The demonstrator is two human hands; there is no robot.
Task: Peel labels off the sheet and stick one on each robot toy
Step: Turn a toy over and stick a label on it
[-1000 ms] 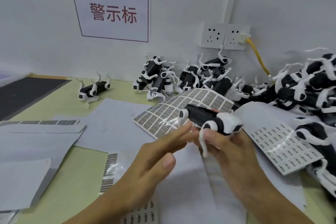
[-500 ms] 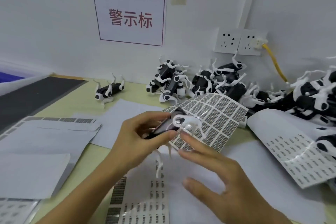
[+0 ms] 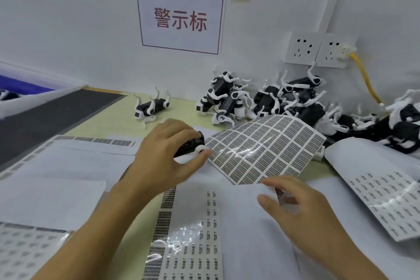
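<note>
White wall (image 3: 68,18) runs across the far side of your bench, carrying a framed sign (image 3: 180,17) with red characters and, to the right, a pair of sockets (image 3: 316,50) with a yellow cable (image 3: 363,79) plugged in. Your yellow-green table (image 3: 109,118) has a dark mat (image 3: 45,120) on its far left and is mostly covered with white backing papers. Your left hand (image 3: 163,157) curls its fingers and thumb around a black and white robot toy (image 3: 192,145), holding it low over the papers, just left of the curved label sheet (image 3: 266,148). That sheet arches upward in the middle of the table, its grid of dark labels facing you. Your right hand (image 3: 302,209) rests near you on the papers with fingers loosely bent, its fingertips at the sheet's near edge; whether they pinch a label you cannot tell. One lone toy (image 3: 151,108) lies on its back at the far side, left of a heap of toys (image 3: 284,100) against the wall. Another label sheet (image 3: 386,198) lies at the right.
</note>
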